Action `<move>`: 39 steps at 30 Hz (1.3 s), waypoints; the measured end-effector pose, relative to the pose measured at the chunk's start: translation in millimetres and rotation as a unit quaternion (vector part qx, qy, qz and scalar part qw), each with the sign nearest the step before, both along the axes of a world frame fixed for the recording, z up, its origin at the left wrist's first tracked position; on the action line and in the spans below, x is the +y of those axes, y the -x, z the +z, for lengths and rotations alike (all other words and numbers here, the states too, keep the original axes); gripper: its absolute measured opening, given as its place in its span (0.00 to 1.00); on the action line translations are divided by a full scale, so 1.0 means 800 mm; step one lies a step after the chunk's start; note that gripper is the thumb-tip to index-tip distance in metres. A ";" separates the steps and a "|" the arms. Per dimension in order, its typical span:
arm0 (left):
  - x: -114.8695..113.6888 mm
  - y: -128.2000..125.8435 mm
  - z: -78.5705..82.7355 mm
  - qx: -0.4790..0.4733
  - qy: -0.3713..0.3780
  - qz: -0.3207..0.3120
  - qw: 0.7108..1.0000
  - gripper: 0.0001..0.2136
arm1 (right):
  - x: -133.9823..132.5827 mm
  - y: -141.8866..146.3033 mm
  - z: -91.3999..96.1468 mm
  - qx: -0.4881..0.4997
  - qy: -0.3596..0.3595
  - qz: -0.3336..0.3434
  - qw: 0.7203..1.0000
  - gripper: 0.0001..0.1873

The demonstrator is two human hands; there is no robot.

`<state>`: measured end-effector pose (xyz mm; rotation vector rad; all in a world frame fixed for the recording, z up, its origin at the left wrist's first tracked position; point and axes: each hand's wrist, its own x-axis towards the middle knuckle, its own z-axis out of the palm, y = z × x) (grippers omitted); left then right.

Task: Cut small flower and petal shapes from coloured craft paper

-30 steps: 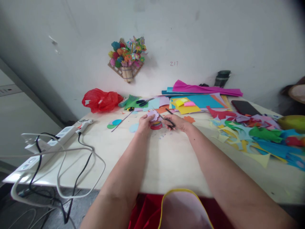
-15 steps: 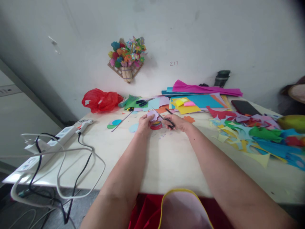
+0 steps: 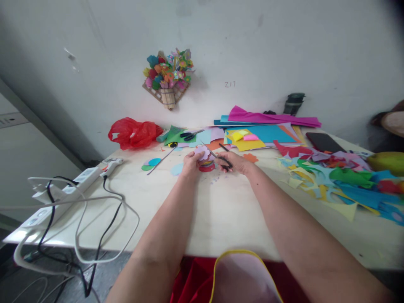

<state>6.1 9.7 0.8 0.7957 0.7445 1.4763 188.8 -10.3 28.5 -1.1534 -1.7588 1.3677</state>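
Observation:
My left hand (image 3: 190,162) pinches a small lilac paper cut-out (image 3: 202,152), held over a red round piece (image 3: 207,167) lying on the table. My right hand (image 3: 235,162) is closed around black-handled scissors (image 3: 221,157), whose blades point left and touch the lilac piece. Both hands meet near the middle of the pale wooden table (image 3: 217,210). Tiny paper bits lie on the table just below them.
Coloured paper sheets (image 3: 259,132) are stacked at the back, scraps (image 3: 341,176) pile at the right, with a black phone (image 3: 323,142). A second pair of scissors (image 3: 191,134), a red plastic bag (image 3: 134,132), power strips and cables (image 3: 75,189) lie left. A paper flower bouquet (image 3: 168,75) hangs on the wall.

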 end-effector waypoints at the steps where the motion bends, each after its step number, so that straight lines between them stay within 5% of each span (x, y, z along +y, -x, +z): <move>1: 0.001 0.000 -0.001 -0.001 -0.001 -0.002 1.000 0.11 | 0.001 0.000 -0.001 0.001 -0.003 0.002 1.000 0.12; 27: 0.002 0.001 -0.006 0.016 -0.008 -0.026 0.999 0.12 | 0.000 0.001 -0.002 0.034 -0.017 -0.011 0.999 0.15; 35: 0.002 -0.002 -0.006 0.014 -0.002 -0.022 1.000 0.09 | 0.000 0.003 -0.001 0.056 -0.016 -0.036 0.998 0.12; 39: 0.003 -0.001 -0.008 0.033 -0.006 -0.041 0.999 0.13 | 0.004 0.003 -0.003 0.101 -0.016 -0.090 0.991 0.18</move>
